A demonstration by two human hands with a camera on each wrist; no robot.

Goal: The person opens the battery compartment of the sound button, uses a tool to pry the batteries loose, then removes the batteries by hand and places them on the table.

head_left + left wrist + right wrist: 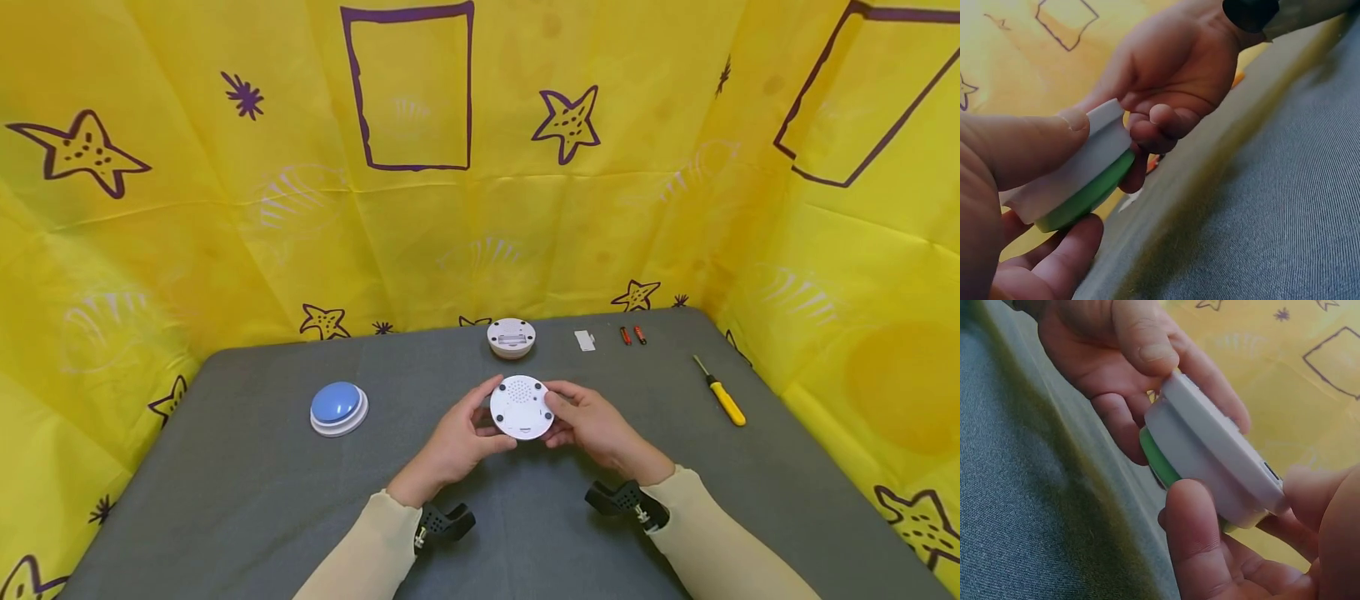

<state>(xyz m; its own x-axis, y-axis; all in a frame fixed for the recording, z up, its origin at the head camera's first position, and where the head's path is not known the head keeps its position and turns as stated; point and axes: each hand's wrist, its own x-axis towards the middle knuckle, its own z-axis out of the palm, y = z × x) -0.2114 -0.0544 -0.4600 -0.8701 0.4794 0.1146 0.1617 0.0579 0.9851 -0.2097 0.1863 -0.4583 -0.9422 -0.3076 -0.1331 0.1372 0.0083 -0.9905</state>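
White button held upside down, green dome pointing downward.

Held at twelve o'clock in your hands, a round white device tilts its underside toward you, green dome beneath, dark feet ringing clustered holes.

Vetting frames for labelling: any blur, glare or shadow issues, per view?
Head: brightly lit, soft shadows on the grey table, red batteries too small to read clearly; left wrist: hazy, yellow backdrop pale, dark yellowish band across the table; right wrist: similar band, backdrop soft, white-and-green device outline readable.
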